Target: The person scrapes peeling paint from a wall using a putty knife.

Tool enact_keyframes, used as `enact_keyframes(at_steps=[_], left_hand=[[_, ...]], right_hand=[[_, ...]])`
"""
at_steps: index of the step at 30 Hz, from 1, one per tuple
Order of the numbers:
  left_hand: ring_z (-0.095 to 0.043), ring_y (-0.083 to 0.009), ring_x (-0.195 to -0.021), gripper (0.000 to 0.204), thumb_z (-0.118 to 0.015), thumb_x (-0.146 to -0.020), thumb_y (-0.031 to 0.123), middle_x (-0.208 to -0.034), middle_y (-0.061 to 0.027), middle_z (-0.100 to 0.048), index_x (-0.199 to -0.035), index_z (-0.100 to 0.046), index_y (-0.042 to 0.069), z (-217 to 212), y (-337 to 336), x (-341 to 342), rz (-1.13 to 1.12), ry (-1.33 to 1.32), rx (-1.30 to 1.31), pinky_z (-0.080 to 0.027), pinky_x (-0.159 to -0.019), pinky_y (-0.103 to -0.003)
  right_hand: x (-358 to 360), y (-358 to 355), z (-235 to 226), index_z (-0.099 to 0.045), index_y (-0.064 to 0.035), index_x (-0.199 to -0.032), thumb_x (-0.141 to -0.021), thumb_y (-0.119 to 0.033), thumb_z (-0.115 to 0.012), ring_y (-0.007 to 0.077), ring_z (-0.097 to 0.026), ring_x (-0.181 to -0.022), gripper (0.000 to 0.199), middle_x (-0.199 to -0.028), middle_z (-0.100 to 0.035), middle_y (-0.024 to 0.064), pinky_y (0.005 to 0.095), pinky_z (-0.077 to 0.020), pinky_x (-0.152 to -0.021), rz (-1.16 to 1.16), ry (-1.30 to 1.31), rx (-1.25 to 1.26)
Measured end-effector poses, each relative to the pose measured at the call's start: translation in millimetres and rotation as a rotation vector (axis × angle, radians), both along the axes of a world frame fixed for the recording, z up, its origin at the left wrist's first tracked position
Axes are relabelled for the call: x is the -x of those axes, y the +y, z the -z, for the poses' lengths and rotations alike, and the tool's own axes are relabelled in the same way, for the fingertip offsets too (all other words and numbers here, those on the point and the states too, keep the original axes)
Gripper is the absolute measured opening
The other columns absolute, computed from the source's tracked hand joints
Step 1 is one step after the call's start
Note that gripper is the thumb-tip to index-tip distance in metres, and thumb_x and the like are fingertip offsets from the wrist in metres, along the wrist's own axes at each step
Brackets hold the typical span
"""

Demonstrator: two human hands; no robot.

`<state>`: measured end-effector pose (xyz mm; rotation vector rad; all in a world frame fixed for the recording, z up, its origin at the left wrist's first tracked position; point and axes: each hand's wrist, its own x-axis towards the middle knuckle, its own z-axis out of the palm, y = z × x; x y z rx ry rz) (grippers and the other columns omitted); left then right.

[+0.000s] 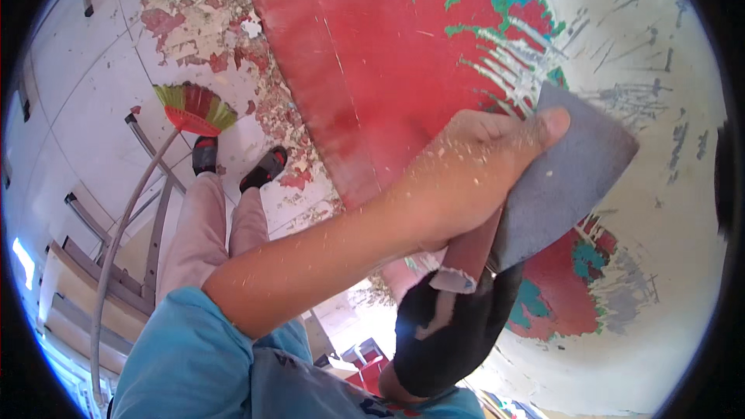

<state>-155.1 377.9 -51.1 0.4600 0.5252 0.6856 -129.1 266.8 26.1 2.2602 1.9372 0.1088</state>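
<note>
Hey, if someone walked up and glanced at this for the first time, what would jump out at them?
First, the big red painted surface filling the upper middle, its paint scraped away to white at the right with green patches. Next, the bare left hand pressing a wide grey scraper blade against it at centre right, with the black-gloved right hand on the handle below. At left, a red-and-green broom stands on the flake-strewn floor.

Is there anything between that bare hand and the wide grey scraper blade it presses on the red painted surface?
Nothing visible: the bare left hand lies flat on the wide grey scraper blade, thumb across it. The black-gloved right hand grips the handle below.
</note>
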Motion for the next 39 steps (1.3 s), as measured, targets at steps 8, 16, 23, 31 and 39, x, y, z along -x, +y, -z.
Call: enact_keyframes(at_steps=[8,16,23,31,39], left_hand=[[-0.041,-0.013,-0.055,0.059,-0.044,-0.086,0.052,-0.055,-0.0073,-0.046,-0.066,-0.051,-0.004,-7.6,2.2,6.4,-0.002,0.003,0.036,-0.038,-0.052,-0.03],[-0.047,-0.0118,-0.031,0.058,-0.044,-0.084,0.056,-0.039,-0.0046,-0.047,-0.069,-0.057,0.002,-6.6,8.6,11.2,0.127,-0.132,0.113,-0.034,-0.033,-0.023],[-0.045,-0.0091,-0.033,0.052,-0.046,-0.086,0.05,-0.053,-0.0028,-0.053,-0.076,-0.059,0.001,9.8,-9.7,-18.1,-0.092,-0.133,0.019,-0.037,-0.038,-0.023],[-0.04,-0.0111,-0.053,0.062,-0.044,-0.086,0.053,-0.05,-0.0059,-0.041,-0.058,-0.048,-0.003,-2.2,14.2,5.4,0.057,0.0,-0.014,-0.037,-0.05,-0.031],[-0.037,-0.0115,-0.051,0.061,-0.045,-0.086,0.051,-0.049,-0.0066,-0.039,-0.056,-0.046,-0.002,-1.0,3.7,-3.2,-0.017,0.028,-0.012,-0.035,-0.048,-0.031]], right_hand=[[7.2,7.7,1.3,-0.056,-0.0036,-0.102,-0.077,-0.014,-0.058,0.0346,-0.053,-0.102,0.027,-0.112,-0.052,0.0231,0.0396,-0.0419,-0.087,-0.029,-0.037,-0.05],[11.9,-7.2,-4.0,-0.041,0.0051,-0.12,-0.089,-0.009,-0.042,0.0212,-0.051,-0.105,0.034,-0.119,-0.05,0.0165,0.0319,-0.0405,-0.09,0.316,0.228,0.007],[11.4,-2.9,8.1,-0.047,0.0056,-0.115,-0.086,-0.01,-0.05,0.0224,-0.051,-0.105,0.033,-0.115,-0.053,0.0156,0.0324,-0.0397,-0.09,0.323,0.247,-0.132],[2.3,6.3,2.3,-0.043,0.008,-0.118,-0.084,-0.006,-0.046,0.0216,-0.052,-0.103,0.037,-0.12,-0.049,0.0168,0.0331,-0.0417,-0.087,0.11,0.165,-0.01],[4.6,7.1,-2.7,-0.042,0.0084,-0.119,-0.085,-0.007,-0.046,0.0238,-0.053,-0.104,0.037,-0.121,-0.048,0.0184,0.0348,-0.0431,-0.087,0.011,-0.074,0.101]])
